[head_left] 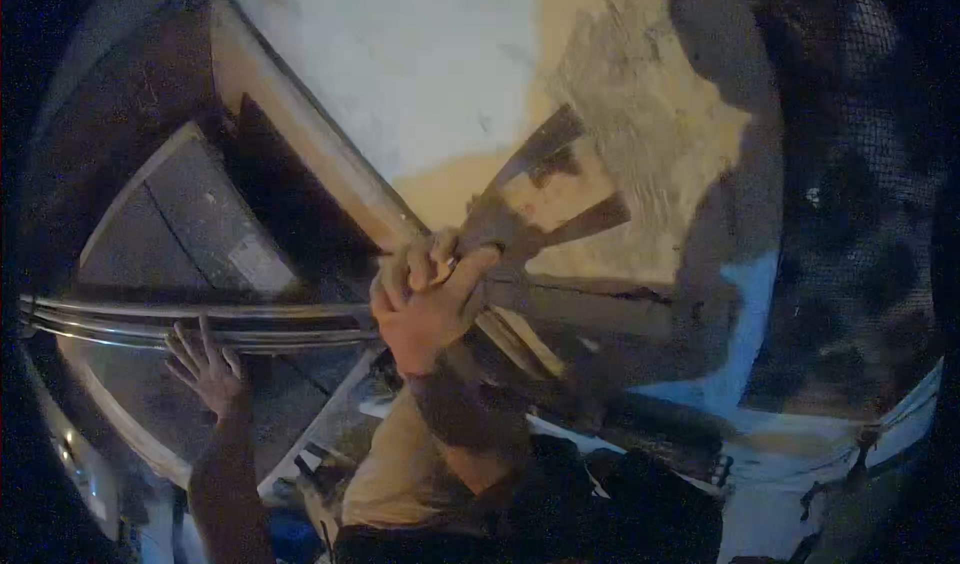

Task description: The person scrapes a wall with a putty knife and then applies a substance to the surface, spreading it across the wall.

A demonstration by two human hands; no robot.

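Note:
Several long shiny metal rods [290, 311] lie side by side from the left edge to the middle. My left hand [208, 366] rests at the rods with its fingers spread, the fingertips touching the lower ones. My right hand [425, 294] is closed at the rods' right end, its fingers curled round something I cannot make out. Behind that hand, a long pale bar [320, 134] runs diagonally from the upper left towards the middle. The hand's shadow falls on a pale, stained surface beyond it.
The pale surface [640, 64] fills the upper middle, brightly lit in part. A dark mesh [865, 64] is at the right. At the left lies a grey panel [165, 224] with a pale edge. A blue-white strip [755, 304] stands at the right of the surface.

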